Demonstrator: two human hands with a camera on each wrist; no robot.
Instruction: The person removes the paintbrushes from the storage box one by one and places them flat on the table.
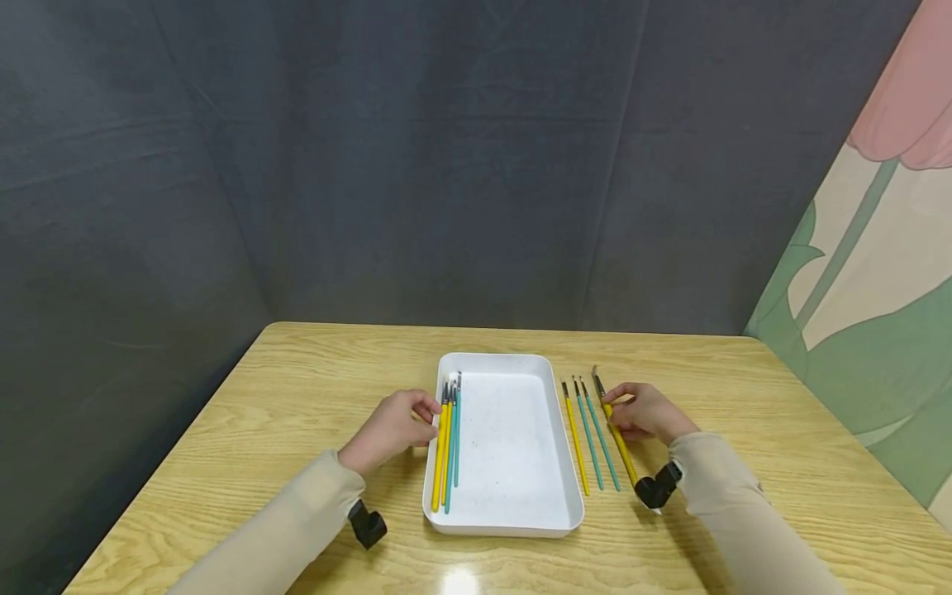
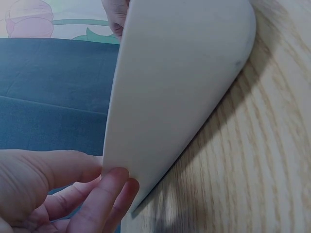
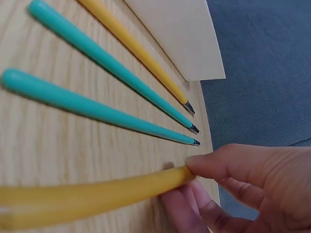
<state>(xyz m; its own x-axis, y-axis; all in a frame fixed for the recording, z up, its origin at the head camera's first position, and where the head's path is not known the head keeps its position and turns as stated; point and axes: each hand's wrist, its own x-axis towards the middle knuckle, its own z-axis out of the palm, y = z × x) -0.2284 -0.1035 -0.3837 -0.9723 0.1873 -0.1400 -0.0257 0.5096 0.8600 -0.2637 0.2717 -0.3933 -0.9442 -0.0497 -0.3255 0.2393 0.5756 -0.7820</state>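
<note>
A shallow white tray (image 1: 513,446) sits on the table with several yellow and teal paintbrushes (image 1: 450,446) lying side by side along its left wall. My left hand (image 1: 397,426) is at the tray's left rim; in the left wrist view its fingertips (image 2: 116,175) press the outer wall while another digit goes behind the edge. Right of the tray, my right hand (image 1: 643,411) pinches a thick yellow paintbrush (image 3: 107,196) between thumb and fingers, its bristles pointing away from me. Whether that brush still touches the table is unclear.
Between the tray and my right hand, a thin yellow paintbrush (image 1: 576,442) and two teal paintbrushes (image 1: 601,434) lie on the wooden table (image 1: 320,372). A dark curtain (image 1: 446,165) hangs behind the table. At right stands a wall with a painted flower (image 1: 878,330).
</note>
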